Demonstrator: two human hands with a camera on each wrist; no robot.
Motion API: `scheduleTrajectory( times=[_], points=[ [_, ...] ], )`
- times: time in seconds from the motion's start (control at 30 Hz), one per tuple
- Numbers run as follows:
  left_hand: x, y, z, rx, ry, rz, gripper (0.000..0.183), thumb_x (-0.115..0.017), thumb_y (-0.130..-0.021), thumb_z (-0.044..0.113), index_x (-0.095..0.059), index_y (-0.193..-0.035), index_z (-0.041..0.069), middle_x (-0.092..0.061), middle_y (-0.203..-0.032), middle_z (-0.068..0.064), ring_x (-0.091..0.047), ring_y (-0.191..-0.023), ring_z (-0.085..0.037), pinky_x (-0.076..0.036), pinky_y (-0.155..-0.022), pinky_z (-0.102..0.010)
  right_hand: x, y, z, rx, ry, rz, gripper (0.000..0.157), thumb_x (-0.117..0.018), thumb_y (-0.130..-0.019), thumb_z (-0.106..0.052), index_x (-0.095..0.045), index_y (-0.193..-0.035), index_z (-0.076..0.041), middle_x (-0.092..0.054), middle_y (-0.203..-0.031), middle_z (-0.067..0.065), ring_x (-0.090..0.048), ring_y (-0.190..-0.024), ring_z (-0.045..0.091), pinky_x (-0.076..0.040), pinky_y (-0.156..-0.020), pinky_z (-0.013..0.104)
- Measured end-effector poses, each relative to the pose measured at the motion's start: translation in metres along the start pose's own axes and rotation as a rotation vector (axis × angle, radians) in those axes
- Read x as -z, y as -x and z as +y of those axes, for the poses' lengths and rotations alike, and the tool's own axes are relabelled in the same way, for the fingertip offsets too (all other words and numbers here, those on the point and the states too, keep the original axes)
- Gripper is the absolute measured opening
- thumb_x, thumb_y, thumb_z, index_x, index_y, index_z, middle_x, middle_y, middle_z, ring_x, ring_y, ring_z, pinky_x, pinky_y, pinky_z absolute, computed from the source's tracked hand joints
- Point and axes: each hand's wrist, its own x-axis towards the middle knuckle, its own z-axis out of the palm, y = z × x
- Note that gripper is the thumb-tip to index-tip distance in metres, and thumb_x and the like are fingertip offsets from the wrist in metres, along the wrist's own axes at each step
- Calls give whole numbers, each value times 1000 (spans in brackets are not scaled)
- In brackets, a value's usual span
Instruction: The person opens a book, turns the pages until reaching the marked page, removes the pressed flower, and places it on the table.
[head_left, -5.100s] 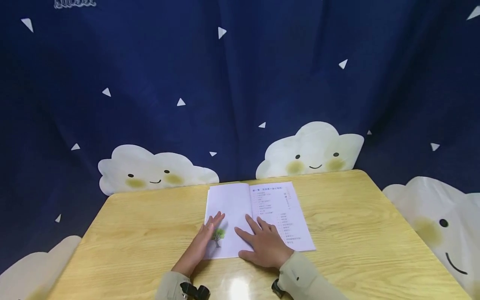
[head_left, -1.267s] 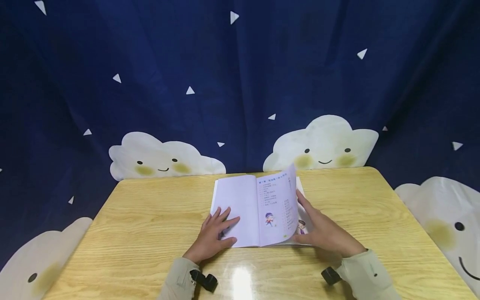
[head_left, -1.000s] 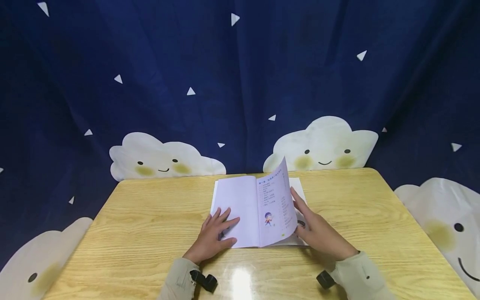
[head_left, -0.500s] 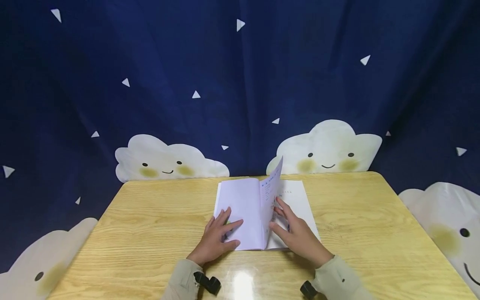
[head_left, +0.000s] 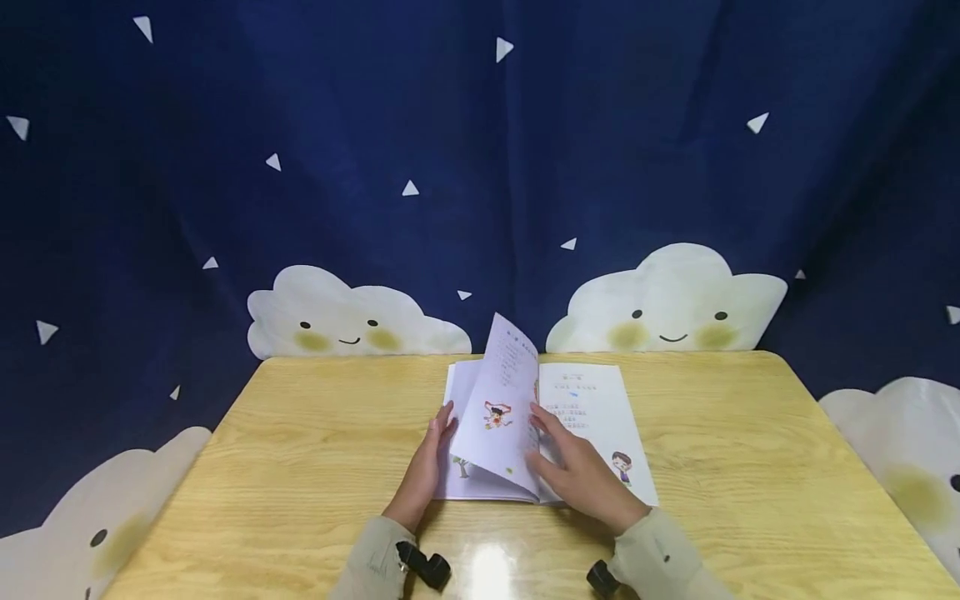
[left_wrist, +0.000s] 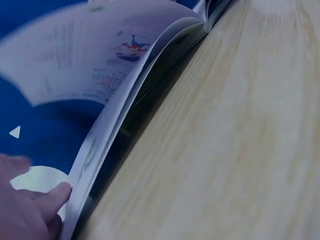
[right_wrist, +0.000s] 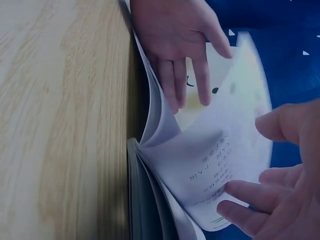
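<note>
While the book (head_left: 600, 446) lies spread on the table (head_left: 322, 467), just beyond both wrists and between the hands, its spine runs straight away from the person. Page tops point forward to the curtain (head_left: 337, 192), and each page is longest along that same line.

One leaf (head_left: 476, 437) stands raised from the spine, slanting toward the left hand (head_left: 423, 471); its free far corner juts up ahead of that hand. The left hand stands on edge at the book's left margin, fingers extended and touching the page edge. To its right, the right hand (head_left: 588, 483) reaches over the right page, fingers relaxed and apart, fingertips at the leaf.

Half a second ago the leaf leaned to the right-hand side of the spine; now it has swung past upright and hangs over the left page. The left hand, then spread flat on that page, has turned up and drawn out to its margin. More of the right page shows beyond the right hand, including the printed boy (head_left: 622, 467).
</note>
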Motion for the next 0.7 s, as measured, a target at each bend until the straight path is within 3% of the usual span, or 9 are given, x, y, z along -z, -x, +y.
scheduleTrajectory(
  times=[0.1,0.23,0.7],
  points=[
    [0,-1,1,31,132,0,71,-9,-100,59,-18,-155,15,-15,-160,-13,-23,-143,-32,-6,-118,-48,-3,-2,-1,-8,28,-22,66,-63,-93,-27,-33,-151,-15,-46,-146,8,-38,-136,27,-28,-113,47],
    [1,-1,0,45,185,11,74,-9,-98,63,-17,-156,17,-13,-161,-6,-16,-146,-27,-10,-119,-43,-8,-5,-2,7,54,-56,67,-63,-94,-28,-32,-151,-13,-42,-149,7,-36,-138,27,-28,-113,45],
    [4,1,0,47,119,37,73,-16,-99,63,-27,-153,15,-20,-160,-2,-12,-147,-20,-7,-119,-43,-26,-11,-4,84,190,-125,71,-60,-94,-29,-26,-153,-12,-36,-153,10,-33,-140,30,-26,-114,46]
  ],
)
